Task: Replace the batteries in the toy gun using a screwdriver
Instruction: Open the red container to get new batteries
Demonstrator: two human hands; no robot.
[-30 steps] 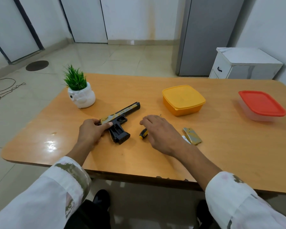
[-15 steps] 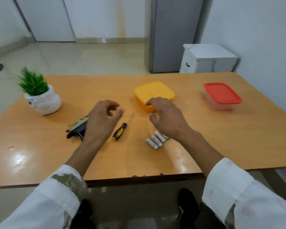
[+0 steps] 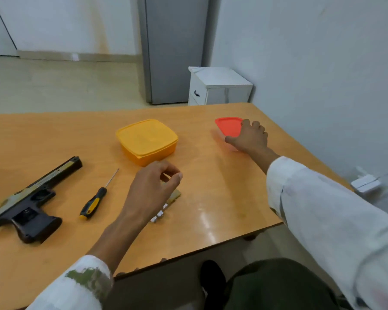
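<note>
Reaching past the yellow box (image 3: 147,139), the right hand (image 3: 249,138) now grips the red-lidded container (image 3: 229,127); the left hand (image 3: 152,189), loosely curled and empty, hangs well short of it.

The left hand (image 3: 154,189) and its wrist cover most of the small silver cylindrical batteries (image 3: 159,214) and the flat olive-gold plastic cover plate (image 3: 175,195); how many batteries there are cannot be told. The right hand (image 3: 248,137), curled over it, hides the right half of the clear plastic box with a red lid (image 3: 229,127). The black-and-gold toy gun (image 3: 29,204) and the wooden counter (image 3: 222,186) run off the left edge.
</note>
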